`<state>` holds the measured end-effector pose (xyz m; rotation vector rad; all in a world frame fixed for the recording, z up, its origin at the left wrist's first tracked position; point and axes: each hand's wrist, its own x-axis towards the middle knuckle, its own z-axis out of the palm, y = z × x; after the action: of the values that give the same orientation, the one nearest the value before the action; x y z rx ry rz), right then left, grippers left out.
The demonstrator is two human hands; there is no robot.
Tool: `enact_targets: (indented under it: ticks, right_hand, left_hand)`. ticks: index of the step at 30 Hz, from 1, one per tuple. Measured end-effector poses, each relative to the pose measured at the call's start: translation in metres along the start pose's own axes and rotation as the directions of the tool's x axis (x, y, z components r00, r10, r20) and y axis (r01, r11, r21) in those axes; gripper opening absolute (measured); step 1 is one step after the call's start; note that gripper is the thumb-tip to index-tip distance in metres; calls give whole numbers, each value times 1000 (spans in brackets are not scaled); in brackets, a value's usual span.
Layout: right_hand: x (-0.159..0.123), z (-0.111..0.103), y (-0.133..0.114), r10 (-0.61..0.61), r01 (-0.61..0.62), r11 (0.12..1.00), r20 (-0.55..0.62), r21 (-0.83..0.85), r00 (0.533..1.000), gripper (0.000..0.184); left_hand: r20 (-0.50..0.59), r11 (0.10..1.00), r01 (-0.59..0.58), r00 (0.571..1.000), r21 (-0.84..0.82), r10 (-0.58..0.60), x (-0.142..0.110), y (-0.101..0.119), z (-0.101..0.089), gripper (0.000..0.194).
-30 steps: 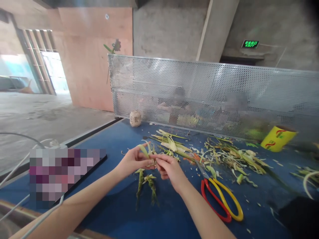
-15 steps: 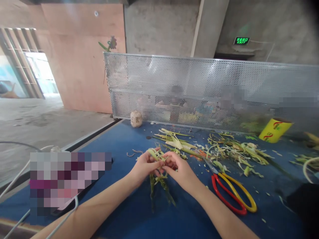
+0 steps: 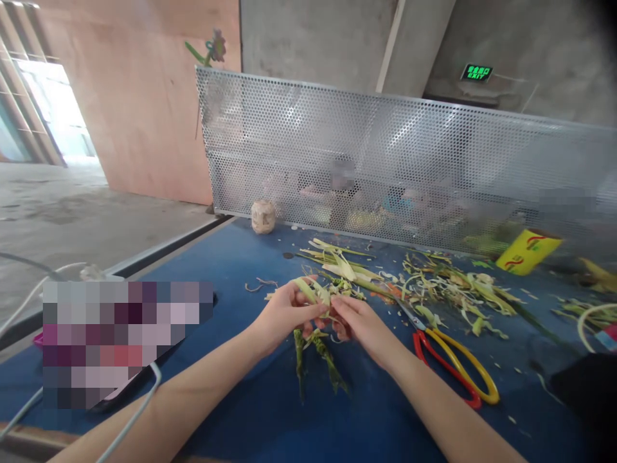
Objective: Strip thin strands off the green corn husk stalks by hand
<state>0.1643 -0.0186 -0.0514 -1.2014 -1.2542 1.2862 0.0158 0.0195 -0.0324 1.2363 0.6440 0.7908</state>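
A: Where do the worker's left hand (image 3: pixel 289 314) and right hand (image 3: pixel 361 325) meet?

B: Close together above a blue counter (image 3: pixel 207 263), thumbs and fingers of both pinched on pale leaf strips (image 3: pixel 321 295) that rise past the left thumb.

A: And just below the fingers?

B: Two green, knotted strands (image 3: pixel 299 363) point toward the near side, one almost straight, the other slanting off to the right. Whether they join the leaf strips cannot be told; the hands cover that spot.

A: What lies beside the right forearm?

B: Scissors (image 3: pixel 424 331) with one red handle and one yellow, their blades directed at plant scraps (image 3: pixel 463 292) strewn across the far part of the counter.

A: And the backdrop?

B: A perforated metal screen (image 3: pixel 299 141) runs along the rear, blurred shapes behind it. A tan, roundish block (image 3: pixel 263 217) sits near its left end; a yellow roll (image 3: pixel 527 252) with red markings tilts near its right. A green exit sign (image 3: pixel 477 72) glows on the wall above.

A: The left side?

B: A pale cable (image 3: pixel 130 429) crosses over the left forearm, beside a pixelated patch.
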Motion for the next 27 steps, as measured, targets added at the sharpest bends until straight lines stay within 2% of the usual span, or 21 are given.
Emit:
enact_targets:
  ticks: [4,7,12,16,20,22,24,27]
  right_hand:
    - [-2,4,-3,46,1,960,-162,280,986,31]
    - [-3,3,-4,15,66,952,-260,299,965,30]
    - [-3,0,-2,-112,186,970,-392,158,913,25]
    - [-2,-2,-1,-206,242,970,-430,32,879,23]
    - [-1,-5,1,-326,299,945,-435,-131,840,23]
    - [-2,-5,2,-398,306,914,-440,-267,805,22]
    - [-4,-4,1,-479,316,860,-424,-400,769,18]
    - [-11,0,-4,-622,413,734,-291,-539,726,9]
  left_hand:
    - [33,1000,5,999,13,-5,-2,1,3,46]
    - [52,1000,-1,999,12,0,-2,3,3,40]
    - [97,997,69,993,-40,-65,0,1,3,39]
    - [91,991,107,991,-81,-100,0,0,4,40]
    - [89,988,137,988,-76,-130,-1,2,4,21]
    - [97,985,154,985,-84,-145,-2,3,4,13]
    - [95,979,162,984,-126,-150,-3,4,4,15]
    - [107,974,165,983,-157,-150,-3,4,4,19]
